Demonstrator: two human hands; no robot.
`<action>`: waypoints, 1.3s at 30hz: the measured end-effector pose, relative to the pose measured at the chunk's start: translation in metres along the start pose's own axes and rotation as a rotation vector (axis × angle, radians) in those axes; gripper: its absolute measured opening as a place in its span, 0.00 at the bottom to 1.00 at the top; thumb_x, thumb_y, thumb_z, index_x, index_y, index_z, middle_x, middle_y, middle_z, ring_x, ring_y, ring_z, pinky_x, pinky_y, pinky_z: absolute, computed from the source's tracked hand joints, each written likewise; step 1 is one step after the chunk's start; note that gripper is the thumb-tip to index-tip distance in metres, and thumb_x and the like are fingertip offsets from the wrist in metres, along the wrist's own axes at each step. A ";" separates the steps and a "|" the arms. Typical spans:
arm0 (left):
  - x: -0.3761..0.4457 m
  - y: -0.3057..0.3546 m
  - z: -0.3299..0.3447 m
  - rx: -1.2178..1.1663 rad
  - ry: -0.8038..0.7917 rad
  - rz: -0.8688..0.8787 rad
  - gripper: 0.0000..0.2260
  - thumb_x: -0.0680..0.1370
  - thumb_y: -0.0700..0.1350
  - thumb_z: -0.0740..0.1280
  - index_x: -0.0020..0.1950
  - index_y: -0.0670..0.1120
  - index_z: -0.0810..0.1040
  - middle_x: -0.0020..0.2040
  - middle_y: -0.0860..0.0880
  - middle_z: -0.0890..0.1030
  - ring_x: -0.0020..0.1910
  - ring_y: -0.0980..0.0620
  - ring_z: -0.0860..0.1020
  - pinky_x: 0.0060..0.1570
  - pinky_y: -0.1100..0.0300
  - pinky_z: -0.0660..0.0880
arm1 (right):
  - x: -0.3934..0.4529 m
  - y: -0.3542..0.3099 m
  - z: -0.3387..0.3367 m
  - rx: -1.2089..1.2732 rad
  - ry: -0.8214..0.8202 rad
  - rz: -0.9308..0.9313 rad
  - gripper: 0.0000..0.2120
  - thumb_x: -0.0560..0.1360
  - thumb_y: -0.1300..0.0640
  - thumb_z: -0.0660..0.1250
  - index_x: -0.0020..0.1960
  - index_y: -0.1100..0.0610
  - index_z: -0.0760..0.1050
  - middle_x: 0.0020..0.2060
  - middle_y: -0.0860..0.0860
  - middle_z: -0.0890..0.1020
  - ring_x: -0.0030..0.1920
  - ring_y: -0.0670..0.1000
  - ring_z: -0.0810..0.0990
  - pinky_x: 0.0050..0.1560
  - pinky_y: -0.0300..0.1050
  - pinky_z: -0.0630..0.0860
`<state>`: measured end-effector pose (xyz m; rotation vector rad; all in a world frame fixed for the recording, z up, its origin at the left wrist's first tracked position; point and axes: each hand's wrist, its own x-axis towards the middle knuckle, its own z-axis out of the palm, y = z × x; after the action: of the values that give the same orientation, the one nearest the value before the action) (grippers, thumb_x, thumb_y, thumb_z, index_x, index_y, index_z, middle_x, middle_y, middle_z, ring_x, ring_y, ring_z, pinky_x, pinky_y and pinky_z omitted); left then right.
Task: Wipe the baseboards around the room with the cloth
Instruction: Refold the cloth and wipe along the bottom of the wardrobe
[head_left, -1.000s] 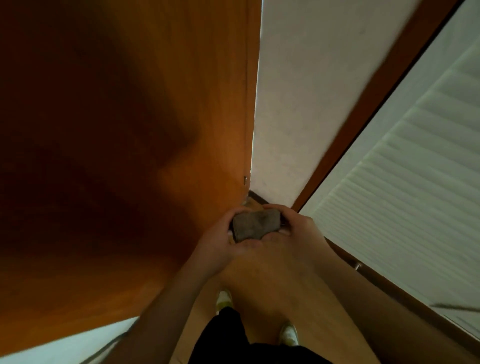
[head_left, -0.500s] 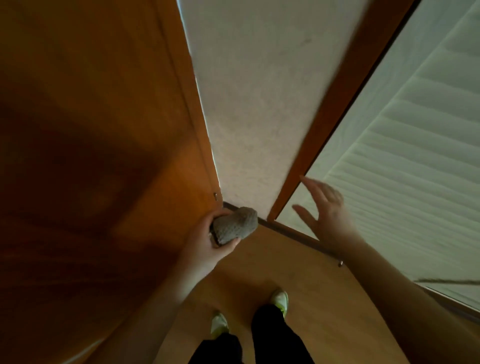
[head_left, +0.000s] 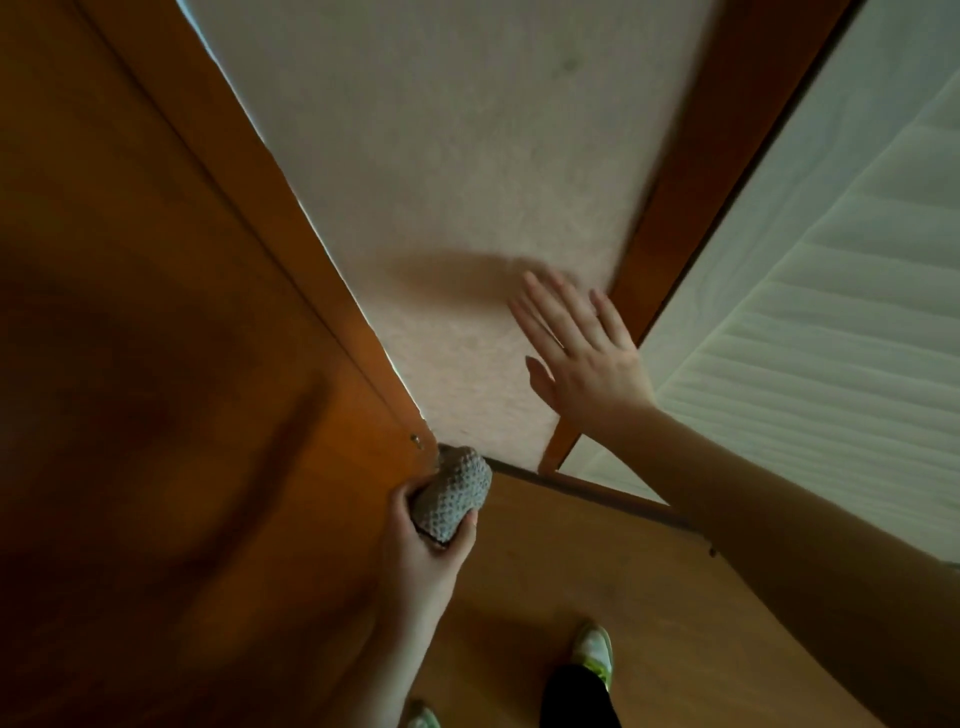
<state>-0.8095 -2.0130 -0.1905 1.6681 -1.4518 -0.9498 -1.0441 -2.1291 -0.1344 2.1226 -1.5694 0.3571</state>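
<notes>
1. Wooden door (head_left: 156, 364) fills the left half of the frame, orange-brown, dark shadow across its lower part.
2. Left hand (head_left: 426, 561) at lower centre, fingers curled round a balled grey cloth (head_left: 454, 493); grip is pinching the cloth between thumb and fingers.
3. Cloth sits at the bottom corner where the door edge meets the wall, its top end touching or just beside the start of the baseboard (head_left: 587, 491); cannot tell which.
4. Baseboard is a thin dark strip running from centre toward lower right, between wall and floor (head_left: 571, 571).
5. Textured white wall (head_left: 441, 182) in upper centre, with a blurry hand shadow on it.
6. Right hand (head_left: 582, 348) right of centre, fingers straight and spread, palm toward the wall, holding nothing.
7. Wooden post (head_left: 691, 182) runs diagonally behind that hand.
8. White ribbed panel (head_left: 831, 312) takes up the right side.
9. Shoes (head_left: 595, 652) and dark trouser leg at the bottom edge.
</notes>
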 end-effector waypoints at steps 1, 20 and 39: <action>0.005 -0.014 0.000 -0.003 -0.004 0.012 0.26 0.70 0.44 0.78 0.59 0.60 0.67 0.56 0.63 0.74 0.55 0.63 0.77 0.49 0.68 0.77 | -0.004 -0.008 0.012 -0.012 -0.015 0.004 0.33 0.80 0.50 0.62 0.81 0.55 0.54 0.80 0.53 0.54 0.80 0.54 0.50 0.79 0.54 0.44; 0.103 -0.338 0.145 0.066 -0.069 0.063 0.25 0.71 0.49 0.77 0.66 0.47 0.77 0.60 0.56 0.78 0.59 0.57 0.78 0.57 0.62 0.77 | -0.151 -0.117 0.311 -0.064 -0.112 0.017 0.34 0.82 0.45 0.57 0.82 0.55 0.48 0.81 0.52 0.47 0.81 0.54 0.45 0.79 0.55 0.42; 0.204 -0.613 0.296 0.239 0.147 -0.227 0.26 0.74 0.49 0.75 0.70 0.47 0.73 0.68 0.45 0.77 0.67 0.43 0.75 0.62 0.49 0.74 | -0.238 -0.138 0.545 -0.211 0.007 -0.273 0.35 0.82 0.44 0.55 0.82 0.56 0.45 0.81 0.55 0.45 0.81 0.56 0.44 0.79 0.58 0.40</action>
<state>-0.7670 -2.1638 -0.8837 2.0676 -1.3388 -0.7751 -1.0255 -2.1817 -0.7426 2.1279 -1.2314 0.1018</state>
